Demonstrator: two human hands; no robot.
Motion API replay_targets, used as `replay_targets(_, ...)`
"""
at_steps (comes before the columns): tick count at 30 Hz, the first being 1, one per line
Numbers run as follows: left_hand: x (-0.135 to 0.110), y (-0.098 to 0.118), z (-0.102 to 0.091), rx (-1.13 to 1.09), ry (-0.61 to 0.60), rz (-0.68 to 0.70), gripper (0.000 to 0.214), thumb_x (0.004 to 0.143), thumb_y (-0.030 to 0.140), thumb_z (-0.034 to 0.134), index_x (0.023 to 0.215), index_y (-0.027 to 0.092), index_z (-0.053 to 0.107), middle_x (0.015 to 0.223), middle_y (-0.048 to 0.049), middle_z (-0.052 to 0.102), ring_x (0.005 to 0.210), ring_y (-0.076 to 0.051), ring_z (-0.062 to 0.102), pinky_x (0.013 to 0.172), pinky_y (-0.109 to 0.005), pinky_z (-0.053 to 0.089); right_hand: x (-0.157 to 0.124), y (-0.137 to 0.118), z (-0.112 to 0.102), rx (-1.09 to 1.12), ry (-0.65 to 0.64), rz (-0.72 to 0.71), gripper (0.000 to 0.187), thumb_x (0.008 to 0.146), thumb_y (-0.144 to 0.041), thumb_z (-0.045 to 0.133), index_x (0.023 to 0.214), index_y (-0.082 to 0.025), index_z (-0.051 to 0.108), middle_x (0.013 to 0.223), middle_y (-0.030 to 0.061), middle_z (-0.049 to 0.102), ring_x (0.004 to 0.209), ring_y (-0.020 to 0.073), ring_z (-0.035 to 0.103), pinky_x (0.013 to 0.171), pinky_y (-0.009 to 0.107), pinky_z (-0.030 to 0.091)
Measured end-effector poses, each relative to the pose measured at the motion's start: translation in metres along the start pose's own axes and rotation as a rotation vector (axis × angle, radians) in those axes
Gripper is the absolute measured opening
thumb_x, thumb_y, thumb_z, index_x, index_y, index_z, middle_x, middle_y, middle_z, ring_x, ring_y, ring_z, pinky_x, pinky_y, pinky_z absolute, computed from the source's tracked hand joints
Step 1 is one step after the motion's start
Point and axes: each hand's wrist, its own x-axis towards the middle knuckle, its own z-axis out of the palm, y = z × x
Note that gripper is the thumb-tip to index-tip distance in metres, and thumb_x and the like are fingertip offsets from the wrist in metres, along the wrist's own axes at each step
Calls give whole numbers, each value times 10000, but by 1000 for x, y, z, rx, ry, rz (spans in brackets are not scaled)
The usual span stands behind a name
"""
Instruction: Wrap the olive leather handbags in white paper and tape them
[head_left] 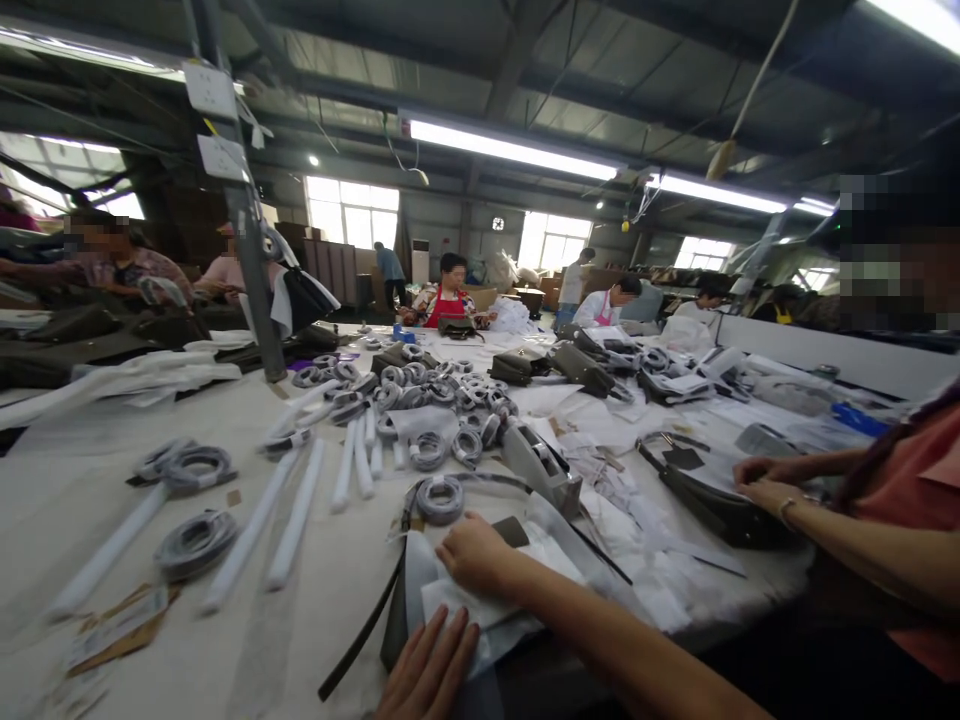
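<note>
My left hand (427,668) lies flat with fingers stretched on white wrapping paper (487,610) at the table's near edge. My right hand (474,555) is curled, knuckles up, pressing into the same paper over a dark olive handbag (401,600) whose black strap (360,640) trails left. What the right fingers grip is hidden. A coiled grey strap roll (440,497) sits just beyond the right hand.
A grey tape dispenser (544,468) stands ahead. White paper rolls (300,515) and many coiled straps (420,395) cover the table (225,640). A co-worker's hands (765,485) rest on another dark bag (712,505) at the right. Other people work farther back; a pole (251,260) stands left.
</note>
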Motion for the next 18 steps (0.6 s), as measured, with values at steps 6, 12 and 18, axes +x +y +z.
replay_targets(6,9,7,-16,-95,-39,-78,436,993,76,375,1371,206,551,1368,-18,616,1316,-206,520,1115,-352,426,-35,4,9,161,119,-110,341,1021,-248,390,1150,-138,685,1279,120,661,1259,241,548,1081,413,382)
replay_targets(12,10,11,-19,-177,-95,-133,440,983,96,445,1408,199,500,1342,-50,634,1296,-220,541,1084,-403,462,-96,9,13,325,221,-227,416,1028,-326,399,1401,-195,531,1455,89,529,1406,235,402,1174,446,298)
replay_targets(18,10,12,-20,-222,-141,-171,487,967,130,514,1444,204,452,1367,-60,614,1296,-234,541,1086,-424,464,-119,7,17,284,194,-225,753,872,-425,638,1523,-185,345,1560,114,378,1466,264,279,1220,464,174)
